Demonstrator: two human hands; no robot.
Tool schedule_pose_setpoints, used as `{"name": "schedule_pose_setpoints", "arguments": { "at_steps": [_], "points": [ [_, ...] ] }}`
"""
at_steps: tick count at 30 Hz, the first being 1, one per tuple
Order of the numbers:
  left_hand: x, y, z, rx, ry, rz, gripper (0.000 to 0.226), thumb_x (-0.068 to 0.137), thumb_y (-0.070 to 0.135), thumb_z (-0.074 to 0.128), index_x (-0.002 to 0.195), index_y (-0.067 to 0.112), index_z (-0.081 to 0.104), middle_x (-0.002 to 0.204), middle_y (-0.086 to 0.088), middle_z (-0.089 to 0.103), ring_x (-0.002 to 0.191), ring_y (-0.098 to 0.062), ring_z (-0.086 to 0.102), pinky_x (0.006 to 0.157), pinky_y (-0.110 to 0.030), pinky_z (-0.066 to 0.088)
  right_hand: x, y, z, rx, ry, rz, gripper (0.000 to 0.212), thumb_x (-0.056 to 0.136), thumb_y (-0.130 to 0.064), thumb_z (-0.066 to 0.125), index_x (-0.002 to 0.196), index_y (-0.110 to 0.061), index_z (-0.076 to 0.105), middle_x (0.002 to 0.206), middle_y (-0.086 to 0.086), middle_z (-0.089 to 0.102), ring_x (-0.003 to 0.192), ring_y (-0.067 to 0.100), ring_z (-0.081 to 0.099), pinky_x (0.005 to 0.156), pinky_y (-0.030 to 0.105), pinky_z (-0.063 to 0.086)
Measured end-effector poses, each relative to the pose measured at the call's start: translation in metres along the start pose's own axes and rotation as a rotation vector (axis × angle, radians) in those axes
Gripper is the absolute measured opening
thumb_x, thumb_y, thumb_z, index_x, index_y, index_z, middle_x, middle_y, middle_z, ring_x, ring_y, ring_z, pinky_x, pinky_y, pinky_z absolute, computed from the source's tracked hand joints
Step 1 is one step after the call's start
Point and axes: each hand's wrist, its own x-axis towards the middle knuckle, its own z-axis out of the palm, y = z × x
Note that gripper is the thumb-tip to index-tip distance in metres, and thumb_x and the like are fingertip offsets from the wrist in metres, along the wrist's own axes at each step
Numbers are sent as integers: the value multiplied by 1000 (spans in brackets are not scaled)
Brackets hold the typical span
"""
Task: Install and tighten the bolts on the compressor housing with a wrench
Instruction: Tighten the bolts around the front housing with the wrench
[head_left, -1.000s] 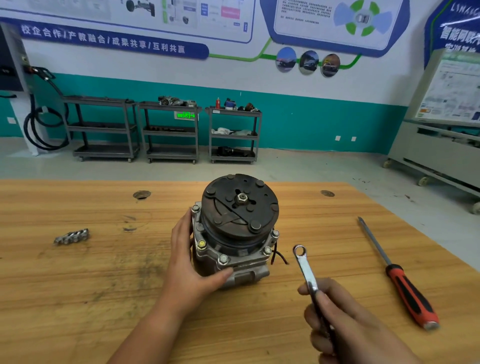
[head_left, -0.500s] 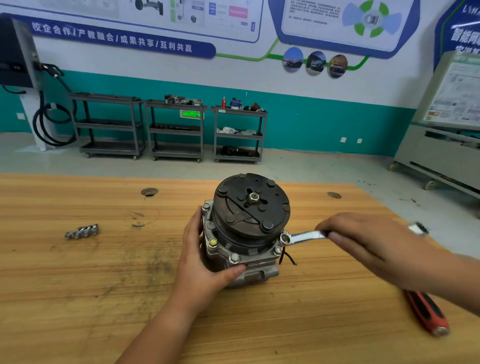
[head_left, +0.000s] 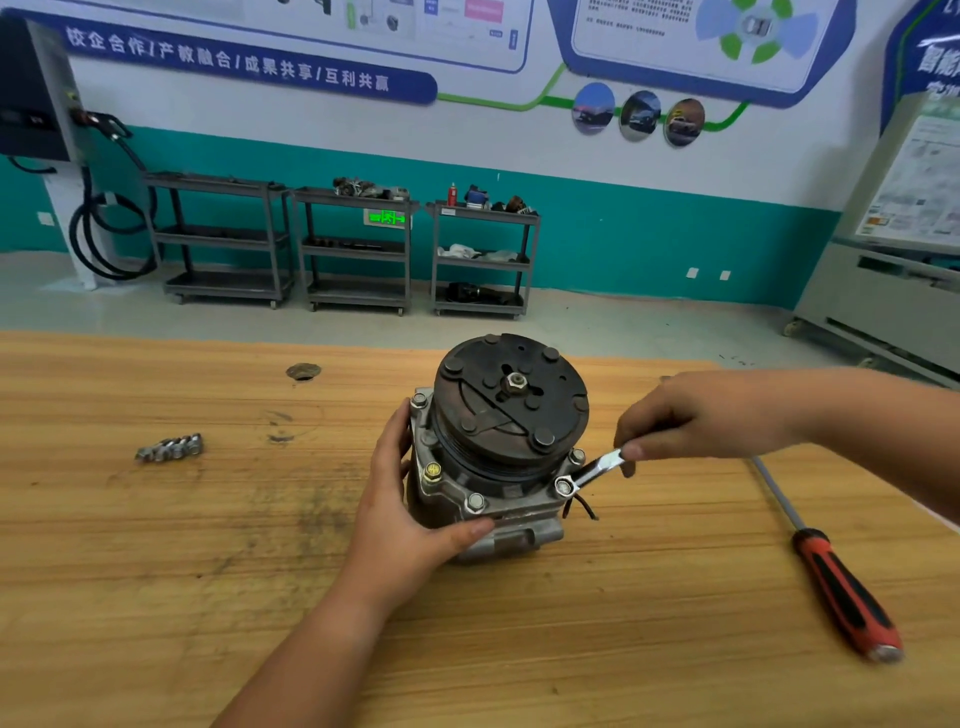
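Observation:
The compressor stands upright in the middle of the wooden table, its dark clutch plate facing up. Several silver bolts sit around the housing flange. My left hand grips the housing's left and front side. My right hand holds a silver ring wrench by its handle. The wrench's ring end sits over the bolt at the flange's front right corner. Most of the wrench handle is hidden under my fingers.
A red and black screwdriver lies on the table at the right. A small cluster of silver loose parts lies at the left. A round hole marks the tabletop behind. Grey shelf carts stand by the far wall.
My right hand brought the wrench from the front of the table onto a right-side flange bolt, and the ring now sits on the front right bolt. My left hand kept its grip.

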Motion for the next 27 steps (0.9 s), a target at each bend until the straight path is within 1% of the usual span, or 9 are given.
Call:
{"name": "schedule_pose_setpoints", "arguments": {
  "at_steps": [2,4,7,10,15,18,22,25,27],
  "points": [
    [-1,0,-1,4,0,-6,113,38,58,81,133,61,18,136,31,33,114,30,34,85,7,30,-4,-2,-1,211,-164,60,24,95,-43,45,82,-34,63,58,-19,53,54,-2,45,57,14,39],
    [-1,0,-2,4,0,-13,114,38,58,81,132,62,17,135,33,33,114,31,34,84,7,30,-14,-5,11,445,-195,80,28,96,-39,45,75,-27,60,56,-13,48,51,5,42,51,18,39],
    [-1,0,-1,-3,-9,-19,114,37,59,82,131,64,18,135,33,33,114,30,34,85,7,30,-29,-19,45,777,-43,142,31,96,-36,43,72,-20,55,54,-10,39,46,8,30,42,19,26],
    [0,0,-1,1,-16,-31,116,35,60,86,127,70,17,135,35,33,115,28,34,88,2,31,-40,-42,69,1129,20,262,33,97,-31,43,69,-17,52,53,-5,33,42,8,22,37,17,18],
    [3,-1,-3,10,2,-48,113,26,67,85,118,80,20,127,43,31,109,30,33,91,-9,30,-40,-91,93,1748,192,344,30,97,-24,43,70,-13,48,48,-3,29,33,5,20,32,7,18],
    [3,-2,-3,-6,1,-33,113,26,67,85,119,78,22,129,38,35,110,25,39,89,-6,34,-26,-127,105,2135,356,304,29,98,-22,40,71,-11,45,42,-4,25,25,4,20,31,4,22],
    [4,-5,-2,-33,7,17,112,32,52,86,129,58,30,134,29,40,113,26,42,85,3,36,-6,-159,105,2528,551,231,33,98,-29,41,69,-13,47,38,-3,25,21,4,21,29,1,16],
    [5,-4,-2,-36,-6,17,115,35,44,93,130,56,30,135,27,40,111,26,43,85,2,37,-3,-166,108,2693,647,161,33,96,-31,43,70,-12,50,40,-3,26,23,3,23,26,4,11],
    [3,-3,-3,-36,-2,7,117,35,41,97,128,59,29,135,26,41,109,28,43,85,1,39,-6,-162,111,2730,645,114,30,95,-29,44,72,-11,53,42,-5,28,25,3,25,26,6,11]
  ]
}}
